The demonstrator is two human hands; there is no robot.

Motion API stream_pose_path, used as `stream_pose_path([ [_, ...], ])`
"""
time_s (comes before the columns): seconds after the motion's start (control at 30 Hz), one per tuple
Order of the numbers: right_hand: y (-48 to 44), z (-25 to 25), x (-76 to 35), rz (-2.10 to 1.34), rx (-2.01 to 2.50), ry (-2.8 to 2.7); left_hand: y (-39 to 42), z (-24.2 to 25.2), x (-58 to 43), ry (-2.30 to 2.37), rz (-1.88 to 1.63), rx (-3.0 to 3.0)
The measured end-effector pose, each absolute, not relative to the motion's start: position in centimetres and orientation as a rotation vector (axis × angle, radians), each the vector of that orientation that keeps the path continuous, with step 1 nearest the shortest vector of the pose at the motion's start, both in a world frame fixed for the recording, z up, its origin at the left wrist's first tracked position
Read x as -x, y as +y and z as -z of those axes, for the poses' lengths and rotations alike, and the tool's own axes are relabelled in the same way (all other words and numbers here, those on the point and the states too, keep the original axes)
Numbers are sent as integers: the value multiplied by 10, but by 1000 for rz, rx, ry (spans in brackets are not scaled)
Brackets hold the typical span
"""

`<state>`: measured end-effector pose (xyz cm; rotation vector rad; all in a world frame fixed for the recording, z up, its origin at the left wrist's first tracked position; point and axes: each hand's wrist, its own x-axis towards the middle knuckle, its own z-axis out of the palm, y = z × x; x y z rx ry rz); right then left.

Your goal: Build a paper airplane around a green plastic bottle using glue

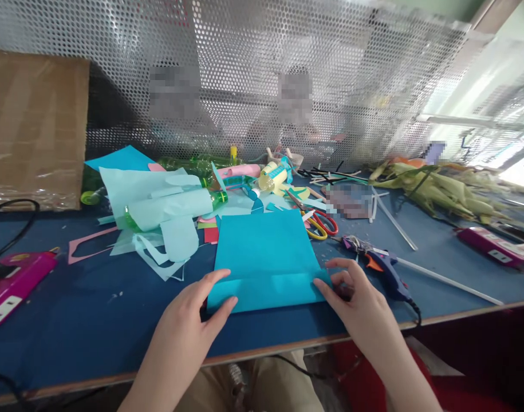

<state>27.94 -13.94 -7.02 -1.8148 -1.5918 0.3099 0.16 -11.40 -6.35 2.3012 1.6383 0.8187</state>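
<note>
Between left hand (188, 312) and right hand (362, 294), blue paper (264, 240) lies on desk (111, 315); both hands half-curled, holding opposite ends of folded strip, apparently keeping crease even.

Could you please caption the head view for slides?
Left hand and right hand handle folded blue paper near a hot-glue gun.

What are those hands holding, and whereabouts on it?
Blue paper, held at both ends of its folded near strip: left hand at the left end, right hand at the right.
</note>
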Motion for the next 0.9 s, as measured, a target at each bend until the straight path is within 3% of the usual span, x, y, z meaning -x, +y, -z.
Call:
stream_pose_path([
  [0.23, -133, 78, -271, -31, 1874, -1572, -115, 58, -5, 1671, -902, -2358],
  [0.9, -139, 80, -268, 21, 1856, -1583, -114, 58, -11, 1701, -868, -2401],
])
